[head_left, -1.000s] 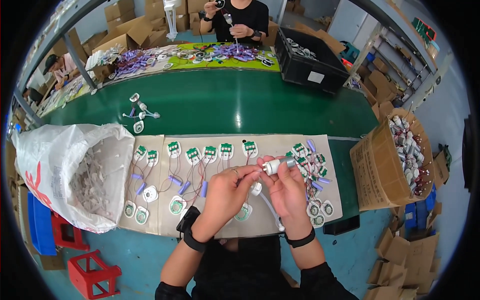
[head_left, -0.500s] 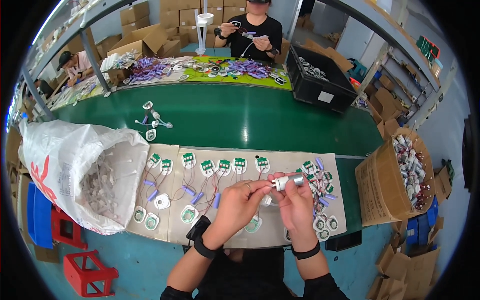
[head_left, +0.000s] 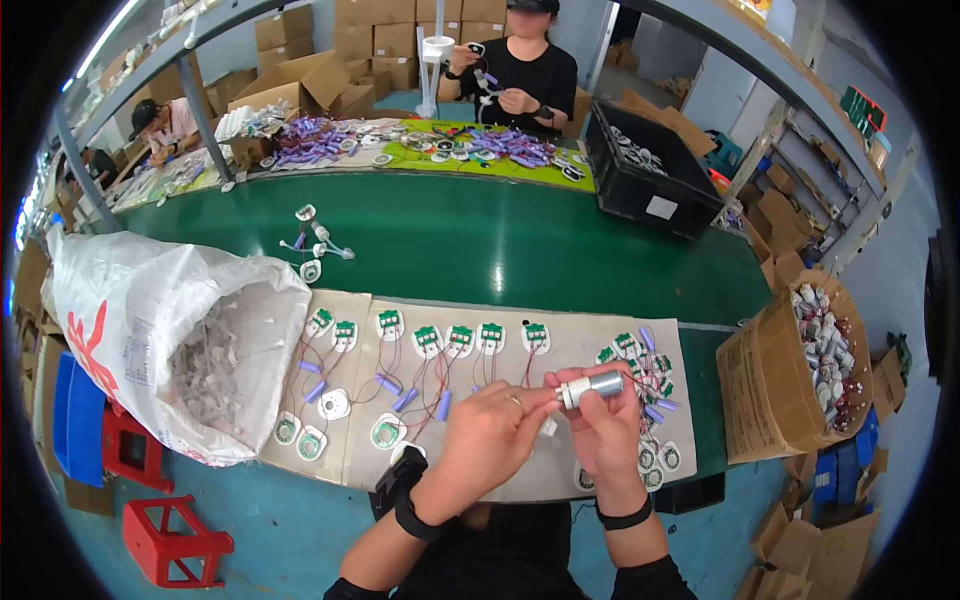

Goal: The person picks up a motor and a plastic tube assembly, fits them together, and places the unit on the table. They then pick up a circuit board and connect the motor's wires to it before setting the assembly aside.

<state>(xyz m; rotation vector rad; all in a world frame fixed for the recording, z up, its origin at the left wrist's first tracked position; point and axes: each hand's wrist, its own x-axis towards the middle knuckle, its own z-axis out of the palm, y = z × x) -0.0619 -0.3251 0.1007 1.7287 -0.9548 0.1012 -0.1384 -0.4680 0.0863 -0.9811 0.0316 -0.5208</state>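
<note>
At the left of the frame a white sack (head_left: 110, 290) lies on its side, its mouth turned right and full of small translucent pieces; large red characters and a block of small, blurred print mark its wall. Below it, at the lower left, stand a blue bin (head_left: 78, 420) and a red stool (head_left: 175, 545). Right of the sack, a cardboard sheet (head_left: 545, 477) carries a row of green circuit boards (head_left: 427, 341) on white plates, wired to purple cylinders (head_left: 404, 400). On the green surface (head_left: 430, 235) above, left of centre, lies a wired assembly (head_left: 320, 233).

In the centre, just below the row, the left hand (head_left: 487, 440) has thumb and forefinger pressed together at the white end of a motor (head_left: 592, 388); whether they pinch anything small there I cannot tell. The right hand (head_left: 607, 435) grips that silver-and-white motor between thumb and fingers, right of centre. A co-worker (head_left: 520, 80) holds parts at the top centre.

Beside the right hand, more boards and purple cylinders are heaped together. At the upper right, a black crate (head_left: 625, 190) bears a white label, its text unreadable. At the right, a carton (head_left: 755, 395) full of similar motors has faint dark printing.
</note>
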